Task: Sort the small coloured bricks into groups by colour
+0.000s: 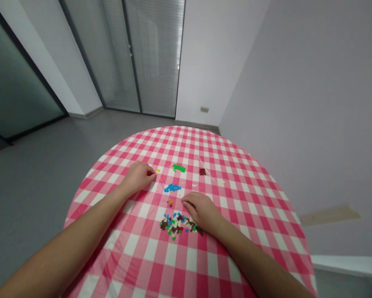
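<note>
My left hand [139, 177] rests on the left of the checked tablecloth, fingers curled in a pinch. Whatever lies between its fingertips is too small to make out. Just beyond them is a small yellow piece [158, 170]. My right hand [201, 207] is closed too, its fingertips beside a tiny yellow piece [179, 195]; anything they hold is hidden. Between the hands lies a blue cluster of small pieces [172, 188], and a few red and yellow bits [170, 203] sit below it. A mixed pile of coloured pieces [176, 224] spreads nearest me, partly under my right hand.
Farther back on the round table [186, 140] are a green cluster of pieces [178, 168] and a dark brown one [202, 171]. Pale pieces [222, 182] lie to the right. Beyond the table's edge stand a glass partition [154, 58] and a white wall [313, 103].
</note>
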The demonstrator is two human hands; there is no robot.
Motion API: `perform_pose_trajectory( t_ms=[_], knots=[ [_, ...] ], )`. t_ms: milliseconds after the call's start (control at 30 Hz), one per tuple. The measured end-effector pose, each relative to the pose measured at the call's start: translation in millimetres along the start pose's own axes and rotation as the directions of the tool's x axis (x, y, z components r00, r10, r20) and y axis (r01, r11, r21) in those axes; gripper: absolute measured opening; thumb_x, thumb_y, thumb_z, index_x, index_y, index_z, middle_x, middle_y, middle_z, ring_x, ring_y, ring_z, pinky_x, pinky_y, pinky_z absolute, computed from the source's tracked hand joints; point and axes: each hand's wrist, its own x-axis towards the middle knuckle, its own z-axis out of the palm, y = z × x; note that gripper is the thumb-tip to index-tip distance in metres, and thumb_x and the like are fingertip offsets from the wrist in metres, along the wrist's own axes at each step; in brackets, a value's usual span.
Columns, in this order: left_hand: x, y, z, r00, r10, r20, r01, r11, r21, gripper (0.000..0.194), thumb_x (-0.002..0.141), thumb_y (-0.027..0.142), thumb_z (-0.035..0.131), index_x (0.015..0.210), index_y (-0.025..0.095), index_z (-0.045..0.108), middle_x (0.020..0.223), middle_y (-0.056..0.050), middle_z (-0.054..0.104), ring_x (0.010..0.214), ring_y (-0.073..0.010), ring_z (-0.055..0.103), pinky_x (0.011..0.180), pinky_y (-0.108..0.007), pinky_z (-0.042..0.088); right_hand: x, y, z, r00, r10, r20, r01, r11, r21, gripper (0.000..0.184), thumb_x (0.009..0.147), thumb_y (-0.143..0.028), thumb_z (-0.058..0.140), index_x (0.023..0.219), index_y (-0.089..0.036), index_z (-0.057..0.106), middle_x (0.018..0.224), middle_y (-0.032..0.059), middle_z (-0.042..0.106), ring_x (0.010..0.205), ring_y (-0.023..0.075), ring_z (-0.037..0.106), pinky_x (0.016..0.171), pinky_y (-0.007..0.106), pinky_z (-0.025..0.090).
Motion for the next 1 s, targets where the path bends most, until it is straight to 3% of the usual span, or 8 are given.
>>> perform_pose_trajectory(
  t_ms=[233, 433, 533, 633, 767, 900, 1000],
  knots=[
    [2.9, 2.2, 10.0, 0.999, -0.021, -0.043, 0.021, 1.0, 0.005, 0.022, 0.083, 0.03, 0.059, 0.073, 0.022, 0.076, 0.077, -0.007, 0.073, 0.071, -0.0206, 0.06, 0.071, -0.034, 0.04, -2.2, 2.0, 5.4, 0.986, 0.129, -0.106, -0.112, 0.982, 0.152, 0.017, 0.088, -0.015, 0.057, 0.101, -0.018, 0.067, 0.086, 0.0061, 0.07, 0.077, 0.0185, 0.064, 0.073, 0.031, 0.051],
    [4.7, 8.6, 7.1, 0.997, -0.019, -0.068, 0.019, 1.0, 0.0, 0.018, 0.085, 0.029, 0.062, 0.078, 0.021, 0.076, 0.082, -0.007, 0.073, 0.078, -0.0232, 0.061, 0.079, -0.038, 0.042, -1.9, -2.6, -1.0, 0.957, 0.219, -0.192, -0.14, 0.925, 0.353, 0.017, 0.082, -0.017, 0.061, 0.1, -0.019, 0.062, 0.084, 0.0043, 0.067, 0.072, 0.0164, 0.062, 0.069, 0.031, 0.053],
    [-2.1, 28.6, 1.9, 0.995, 0.057, -0.087, -0.07, 0.984, -0.163, 0.015, 0.086, 0.025, 0.063, 0.079, 0.019, 0.075, 0.08, -0.006, 0.071, 0.079, -0.0213, 0.061, 0.081, -0.039, 0.043, -1.1, -3.7, -3.0, 0.935, 0.272, -0.226, -0.138, 0.869, 0.475, 0.016, 0.082, -0.021, 0.062, 0.098, -0.02, 0.06, 0.085, 0.0045, 0.067, 0.073, 0.0166, 0.063, 0.07, 0.032, 0.054],
    [-15.5, 57.7, -0.8, 0.97, 0.218, -0.106, -0.242, 0.89, -0.387, 0.013, 0.088, 0.027, 0.063, 0.086, 0.021, 0.074, 0.084, -0.005, 0.07, 0.084, -0.0195, 0.06, 0.079, -0.035, 0.045, -0.2, -3.1, -1.7, 0.927, 0.309, -0.211, -0.128, 0.792, 0.597, 0.02, 0.081, -0.023, 0.063, 0.101, -0.02, 0.058, 0.09, 0.0061, 0.069, 0.08, 0.0179, 0.066, 0.075, 0.034, 0.056],
    [-29.5, 85.5, 2.2, 0.906, 0.394, -0.155, -0.422, 0.814, -0.399, 0.013, 0.089, 0.019, 0.061, 0.09, 0.024, 0.073, 0.08, -0.001, 0.068, 0.081, -0.0165, 0.057, 0.078, -0.034, 0.042, 0.4, -2.8, -0.6, 0.92, 0.362, -0.149, -0.146, 0.671, 0.727, 0.033, 0.077, -0.025, 0.068, 0.107, -0.021, 0.054, 0.089, 0.0055, 0.071, 0.085, 0.0194, 0.069, 0.076, 0.033, 0.055],
    [-31.6, 91.4, 6.6, 0.88, 0.433, -0.195, -0.475, 0.804, -0.357, 0.013, 0.09, 0.018, 0.061, 0.093, 0.023, 0.073, 0.082, -0.001, 0.067, 0.08, -0.0161, 0.056, 0.077, -0.033, 0.04, -0.1, -4.1, -2.7, 0.904, 0.426, -0.034, -0.23, 0.552, 0.802, 0.044, 0.075, -0.027, 0.071, 0.114, -0.021, 0.05, 0.086, 0.0042, 0.073, 0.062, 0.015, 0.064, 0.052, 0.024, 0.048],
    [-31.4, 91.4, 8.0, 0.87, 0.444, -0.216, -0.493, 0.796, -0.35, 0.011, 0.091, 0.02, 0.062, 0.092, 0.023, 0.072, 0.082, -0.002, 0.067, 0.08, -0.016, 0.057, 0.078, -0.033, 0.04, -0.5, -4.5, -3.8, 0.893, 0.45, 0.004, -0.274, 0.538, 0.797, 0.049, 0.073, -0.027, 0.073, 0.115, -0.021, 0.05, 0.081, 0.0028, 0.073, 0.057, 0.014, 0.061, 0.048, 0.022, 0.043]
  ],
)
